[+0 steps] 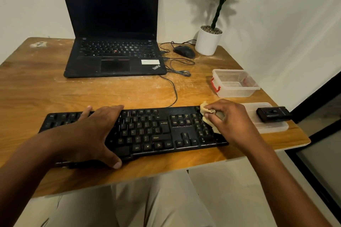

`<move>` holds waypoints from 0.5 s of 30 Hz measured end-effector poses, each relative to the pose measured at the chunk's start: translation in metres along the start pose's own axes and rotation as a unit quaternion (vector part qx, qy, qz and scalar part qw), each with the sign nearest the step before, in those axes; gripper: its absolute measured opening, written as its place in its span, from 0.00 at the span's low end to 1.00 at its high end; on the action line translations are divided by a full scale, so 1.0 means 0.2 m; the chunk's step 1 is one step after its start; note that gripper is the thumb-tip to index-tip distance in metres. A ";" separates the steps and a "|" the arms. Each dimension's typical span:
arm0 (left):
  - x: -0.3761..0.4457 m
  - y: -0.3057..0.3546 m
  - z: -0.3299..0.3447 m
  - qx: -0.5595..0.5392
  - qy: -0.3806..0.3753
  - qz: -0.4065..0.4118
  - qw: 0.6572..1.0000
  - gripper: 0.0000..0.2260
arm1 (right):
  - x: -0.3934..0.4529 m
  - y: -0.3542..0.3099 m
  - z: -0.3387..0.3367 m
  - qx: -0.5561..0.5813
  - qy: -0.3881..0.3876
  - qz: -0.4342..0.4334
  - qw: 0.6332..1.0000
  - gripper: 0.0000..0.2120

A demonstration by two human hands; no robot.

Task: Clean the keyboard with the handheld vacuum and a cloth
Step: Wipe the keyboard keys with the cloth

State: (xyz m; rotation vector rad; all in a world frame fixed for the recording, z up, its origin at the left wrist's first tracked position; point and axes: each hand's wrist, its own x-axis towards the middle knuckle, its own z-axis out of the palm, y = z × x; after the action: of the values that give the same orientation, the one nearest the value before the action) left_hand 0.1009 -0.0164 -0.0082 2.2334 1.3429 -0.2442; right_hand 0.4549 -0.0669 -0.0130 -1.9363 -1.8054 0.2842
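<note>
The left hand [92, 131] lies flat across the left half of the keyboard [147, 131], fingers straight, thumb at the near edge. The right hand [230, 118] grips a crumpled beige cloth [207, 112] and presses it on the number pad at the right end. Just right of the keyboard, a black vacuum [273, 114] lies on a clear lid [273, 127]. Behind on the wooden worktop [36, 88] stand an open laptop [114, 42], a mouse [184, 51], a potted plant [208, 40] and a clear box [234, 83].
</note>
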 end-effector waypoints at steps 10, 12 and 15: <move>0.00 0.01 0.00 -0.001 -0.006 0.001 1.000 0.65 | -0.26 -0.01 -0.20 0.008 -0.106 0.058 0.993 0.07; -0.01 0.01 0.00 -0.002 -0.003 0.001 1.000 0.65 | -0.15 0.01 -0.17 0.027 -0.033 0.052 0.998 0.08; -0.01 0.02 -0.01 -0.004 0.000 0.003 1.000 0.66 | 0.01 0.00 -0.08 0.031 0.031 0.040 0.998 0.13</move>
State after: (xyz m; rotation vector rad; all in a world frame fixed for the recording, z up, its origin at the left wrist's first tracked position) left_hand 0.1023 -0.0190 -0.0049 2.2300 1.3351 -0.2364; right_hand 0.4623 -0.0691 0.0019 -1.9559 -1.6635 0.3003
